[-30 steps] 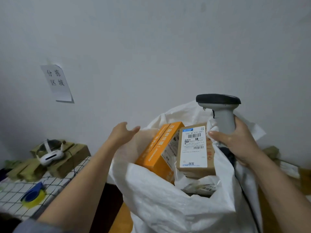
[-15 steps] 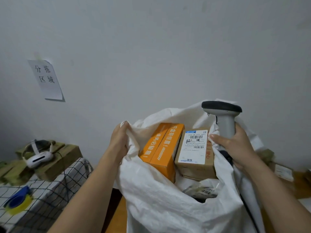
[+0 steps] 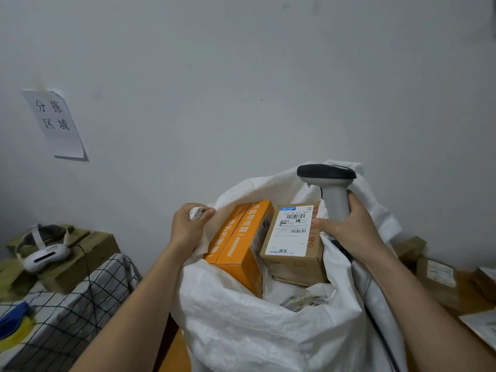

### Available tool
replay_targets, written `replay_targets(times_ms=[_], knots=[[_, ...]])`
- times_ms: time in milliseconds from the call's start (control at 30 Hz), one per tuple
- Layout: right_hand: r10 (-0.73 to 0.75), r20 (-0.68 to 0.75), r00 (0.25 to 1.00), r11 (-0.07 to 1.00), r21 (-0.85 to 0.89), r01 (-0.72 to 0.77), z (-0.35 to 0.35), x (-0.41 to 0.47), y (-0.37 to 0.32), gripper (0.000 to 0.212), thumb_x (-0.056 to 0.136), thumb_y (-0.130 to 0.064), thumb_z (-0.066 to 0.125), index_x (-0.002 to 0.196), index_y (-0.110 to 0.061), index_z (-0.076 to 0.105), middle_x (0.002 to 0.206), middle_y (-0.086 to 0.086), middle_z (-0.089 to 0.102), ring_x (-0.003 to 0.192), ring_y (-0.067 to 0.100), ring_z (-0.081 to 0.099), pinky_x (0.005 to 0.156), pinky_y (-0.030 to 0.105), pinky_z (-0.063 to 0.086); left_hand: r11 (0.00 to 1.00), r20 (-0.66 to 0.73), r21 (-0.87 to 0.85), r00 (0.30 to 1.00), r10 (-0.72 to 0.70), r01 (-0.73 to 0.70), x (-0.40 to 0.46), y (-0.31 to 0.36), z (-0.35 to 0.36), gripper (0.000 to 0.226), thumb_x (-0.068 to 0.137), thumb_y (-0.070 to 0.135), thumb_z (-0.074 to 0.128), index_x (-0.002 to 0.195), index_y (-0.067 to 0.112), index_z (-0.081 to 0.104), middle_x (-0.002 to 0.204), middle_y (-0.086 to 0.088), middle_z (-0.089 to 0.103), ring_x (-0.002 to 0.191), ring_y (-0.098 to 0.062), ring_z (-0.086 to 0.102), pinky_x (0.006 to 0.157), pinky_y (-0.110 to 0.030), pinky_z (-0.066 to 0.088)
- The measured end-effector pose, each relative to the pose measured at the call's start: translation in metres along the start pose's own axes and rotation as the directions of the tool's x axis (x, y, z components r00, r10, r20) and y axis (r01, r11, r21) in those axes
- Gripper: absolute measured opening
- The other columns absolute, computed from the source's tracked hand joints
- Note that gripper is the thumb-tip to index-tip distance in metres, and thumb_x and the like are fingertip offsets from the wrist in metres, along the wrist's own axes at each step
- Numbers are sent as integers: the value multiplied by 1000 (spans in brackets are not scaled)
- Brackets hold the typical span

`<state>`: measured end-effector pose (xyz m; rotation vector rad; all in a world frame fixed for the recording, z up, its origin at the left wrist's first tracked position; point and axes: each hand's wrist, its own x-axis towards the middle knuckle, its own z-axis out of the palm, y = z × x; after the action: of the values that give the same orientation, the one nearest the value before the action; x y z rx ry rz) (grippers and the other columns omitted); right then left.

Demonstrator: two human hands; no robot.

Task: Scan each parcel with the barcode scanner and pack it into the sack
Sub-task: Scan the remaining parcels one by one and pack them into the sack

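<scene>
A white woven sack [image 3: 257, 326] stands open in front of me. Inside it lean an orange box [image 3: 241, 242] and a brown cardboard parcel [image 3: 292, 253] with a white barcode label; a clear plastic-wrapped packet [image 3: 306, 300] lies lower down. My left hand [image 3: 188, 226] grips the bunched left rim of the sack. My right hand [image 3: 349, 232] holds the grey barcode scanner [image 3: 332, 186] upright by its handle, together with the sack's right rim, the scanner's black head above the brown parcel.
To the left is a table with a checked cloth [image 3: 69, 312], carrying green-brown boxes [image 3: 77, 261], a white headset [image 3: 43, 251] and a blue-and-yellow object [image 3: 13, 323]. More cardboard parcels [image 3: 437, 280] lie at the right. A paper sign [image 3: 56, 124] hangs on the wall.
My left hand went from open beside the sack to gripping its left rim and bunching it. The right hand with the scanner stayed at the right rim.
</scene>
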<state>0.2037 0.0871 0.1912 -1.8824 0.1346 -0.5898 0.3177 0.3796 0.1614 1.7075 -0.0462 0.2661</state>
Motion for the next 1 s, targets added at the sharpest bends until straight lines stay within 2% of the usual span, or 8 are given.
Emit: replay_targets(times_ms=[167,300,400,467,567,700,833,1000], knots=[[-43,-94,995,978,-206,23,-2,-3,6,41,82,-9,73,108,-27,48,91,-20,57,78,-2,55,59,12,38,994,-104,86,992,75,-66,-6,-10,11,17,99,21,56,84,15,57,82,2,58,77,-11,53,61,-22,40],[36,-120,992,995,-92,-48,-7,-7,16,31,82,-13,77,99,-16,52,83,-7,59,72,6,57,55,15,41,992,-94,118,994,62,-51,-12,-16,11,15,98,30,57,91,17,58,88,7,58,83,-12,55,61,-21,40],[61,-106,992,997,-44,-66,-9,-11,10,43,77,-17,82,107,-14,51,90,-2,57,80,13,57,68,27,47,986,-3,149,997,71,-70,-18,-14,11,16,88,33,71,96,23,62,92,11,60,84,-7,58,61,-21,43],[23,-166,986,998,-57,-33,-14,-7,-10,46,77,-15,81,111,-14,49,92,-3,56,82,17,57,71,31,47,977,-58,169,988,144,-132,-15,0,11,8,89,23,70,86,20,63,82,6,62,79,-15,60,63,-26,46],[-151,-361,920,988,-75,133,-41,16,-62,47,75,-13,78,109,-18,45,89,-11,52,77,6,58,59,18,46,981,-243,81,951,192,-177,3,43,9,28,92,16,65,68,21,51,67,3,52,69,-17,50,63,-28,42],[-313,-544,779,935,-32,353,-74,36,-108,49,73,-12,72,111,-19,42,86,-14,46,61,-15,52,48,2,39,987,-388,-72,916,107,-146,17,79,-1,32,96,23,60,70,20,40,67,2,42,59,-11,38,52,-21,35],[-178,-377,909,981,-144,132,-58,38,-86,50,79,-11,70,120,-10,42,97,-3,47,74,4,51,53,9,38,998,-320,38,947,-40,55,-6,60,7,19,99,24,53,86,11,47,68,0,43,59,-15,40,65,-27,36],[-286,-507,813,948,-26,317,-53,51,-99,51,78,-14,72,115,-23,39,94,-14,47,77,-9,56,59,3,45,989,-351,61,925,146,-134,2,85,-6,27,97,18,54,74,17,41,66,2,41,56,-11,37,42,-11,32]])
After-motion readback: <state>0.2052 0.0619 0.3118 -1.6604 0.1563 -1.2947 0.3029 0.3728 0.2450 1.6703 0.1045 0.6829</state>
